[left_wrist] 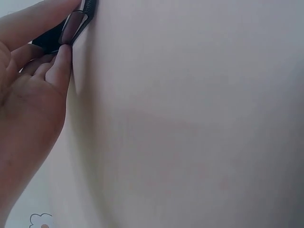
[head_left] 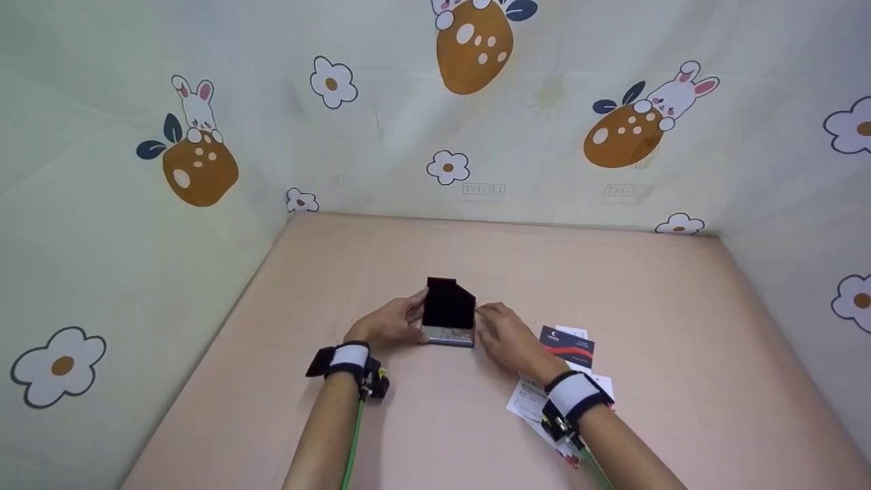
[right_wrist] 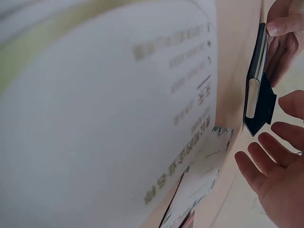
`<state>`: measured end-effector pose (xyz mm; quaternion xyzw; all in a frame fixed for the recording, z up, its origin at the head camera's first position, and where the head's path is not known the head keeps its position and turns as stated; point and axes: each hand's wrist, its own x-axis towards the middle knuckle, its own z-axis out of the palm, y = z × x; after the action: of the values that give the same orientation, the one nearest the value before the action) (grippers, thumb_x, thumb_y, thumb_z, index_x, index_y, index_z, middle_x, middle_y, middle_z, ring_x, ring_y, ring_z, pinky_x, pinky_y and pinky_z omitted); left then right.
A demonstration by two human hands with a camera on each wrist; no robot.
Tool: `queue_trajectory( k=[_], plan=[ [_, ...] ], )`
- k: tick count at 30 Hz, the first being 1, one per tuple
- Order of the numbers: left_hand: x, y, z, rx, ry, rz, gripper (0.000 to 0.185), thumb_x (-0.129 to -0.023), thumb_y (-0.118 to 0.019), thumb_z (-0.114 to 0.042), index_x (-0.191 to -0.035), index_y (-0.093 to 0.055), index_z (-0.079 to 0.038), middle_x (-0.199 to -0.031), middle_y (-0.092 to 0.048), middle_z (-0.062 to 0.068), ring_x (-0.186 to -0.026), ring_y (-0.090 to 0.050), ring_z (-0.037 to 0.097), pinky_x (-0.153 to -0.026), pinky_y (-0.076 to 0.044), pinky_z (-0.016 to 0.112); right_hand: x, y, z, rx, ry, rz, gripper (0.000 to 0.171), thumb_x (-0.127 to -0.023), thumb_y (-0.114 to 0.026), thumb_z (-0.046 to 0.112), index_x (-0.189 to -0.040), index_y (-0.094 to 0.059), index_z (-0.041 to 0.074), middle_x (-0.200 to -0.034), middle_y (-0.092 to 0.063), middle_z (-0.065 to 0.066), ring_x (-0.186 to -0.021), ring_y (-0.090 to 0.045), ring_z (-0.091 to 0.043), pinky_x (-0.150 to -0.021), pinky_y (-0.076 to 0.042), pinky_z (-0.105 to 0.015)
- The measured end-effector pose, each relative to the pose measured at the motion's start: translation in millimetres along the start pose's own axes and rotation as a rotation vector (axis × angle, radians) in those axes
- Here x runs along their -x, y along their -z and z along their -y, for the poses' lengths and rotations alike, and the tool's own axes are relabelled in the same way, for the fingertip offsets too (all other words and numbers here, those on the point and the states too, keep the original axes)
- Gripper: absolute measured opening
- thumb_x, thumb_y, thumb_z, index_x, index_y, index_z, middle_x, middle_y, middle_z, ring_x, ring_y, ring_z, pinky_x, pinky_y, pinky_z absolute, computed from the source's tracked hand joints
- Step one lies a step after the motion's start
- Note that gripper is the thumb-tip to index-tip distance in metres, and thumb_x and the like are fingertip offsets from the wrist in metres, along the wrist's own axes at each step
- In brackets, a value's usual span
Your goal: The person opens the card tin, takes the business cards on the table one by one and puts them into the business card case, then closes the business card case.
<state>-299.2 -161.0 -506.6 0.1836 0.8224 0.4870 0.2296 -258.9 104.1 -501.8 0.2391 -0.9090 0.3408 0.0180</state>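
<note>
A small black card case (head_left: 449,309) with a silver body lies on the pink table (head_left: 633,286), its black flap raised. My left hand (head_left: 389,324) holds the case's left side, thumb and fingers pinching its edge. In the left wrist view the fingertips (left_wrist: 64,52) press against the case (left_wrist: 76,21). My right hand (head_left: 512,340) is at the case's right side with fingers straight and spread. In the right wrist view that hand (right_wrist: 275,161) hovers beside the flap of the case (right_wrist: 256,80); whether it touches is unclear. The left hand (right_wrist: 285,21) grips the far end.
A dark card with a red stripe (head_left: 569,344) and several white printed cards (head_left: 529,403) lie on the table just right of my right wrist. A large blurred white printed card (right_wrist: 118,118) fills the right wrist view. Patterned fabric walls (head_left: 136,204) enclose the table on three sides.
</note>
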Motion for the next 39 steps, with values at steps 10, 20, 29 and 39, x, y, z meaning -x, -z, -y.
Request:
queue_trajectory(
  k=[10, 20, 29, 39],
  plan=[
    [3.7, 0.0, -1.2, -0.029, -0.036, 0.000, 0.097, -0.086, -0.071, 0.004, -0.161, -0.012, -0.010, -0.169, -0.010, 0.008, -0.155, -0.021, 0.025, -0.126, -0.022, 0.038, 3.1, -4.3, -2.0, 0.048, 0.029, 0.075, 0.038, -0.097, -0.056, 0.009, -0.131, -0.061, -0.006, -0.131, -0.064, -0.023, -0.127, -0.058, -0.038, -0.112, -0.045, -0.050],
    [2.2, 0.3, -0.6, -0.045, -0.050, -0.016, 0.093, -0.085, -0.072, 0.003, -0.160, -0.017, -0.007, -0.170, -0.010, 0.010, -0.155, -0.020, 0.026, -0.126, -0.024, 0.038, 7.8, 0.2, -1.9, 0.140, 0.053, 0.143, 0.048, -0.097, -0.057, 0.014, -0.141, -0.052, -0.006, -0.146, -0.053, -0.025, -0.142, -0.042, -0.044, -0.117, -0.036, -0.059],
    [2.5, -1.9, 2.1, -0.052, -0.072, -0.020, 0.093, -0.085, -0.072, 0.002, -0.159, -0.016, -0.004, -0.169, -0.010, 0.012, -0.156, -0.015, 0.026, -0.127, -0.021, 0.038, 14.4, -0.2, -2.8, 0.202, 0.068, 0.122, 0.050, -0.097, -0.059, 0.016, -0.141, -0.051, -0.006, -0.146, -0.053, -0.024, -0.142, -0.043, -0.043, -0.115, -0.039, -0.058],
    [3.4, -2.9, 1.9, -0.051, -0.075, -0.032, 0.093, -0.085, -0.071, 0.002, -0.160, -0.015, -0.004, -0.169, -0.010, 0.012, -0.157, -0.014, 0.027, -0.127, -0.019, 0.039, 28.3, 24.2, -9.3, 0.292, 0.090, -0.006, 0.055, -0.090, -0.073, 0.021, -0.137, -0.057, -0.002, -0.140, -0.057, -0.021, -0.134, -0.050, -0.039, -0.111, -0.042, -0.055]
  ],
)
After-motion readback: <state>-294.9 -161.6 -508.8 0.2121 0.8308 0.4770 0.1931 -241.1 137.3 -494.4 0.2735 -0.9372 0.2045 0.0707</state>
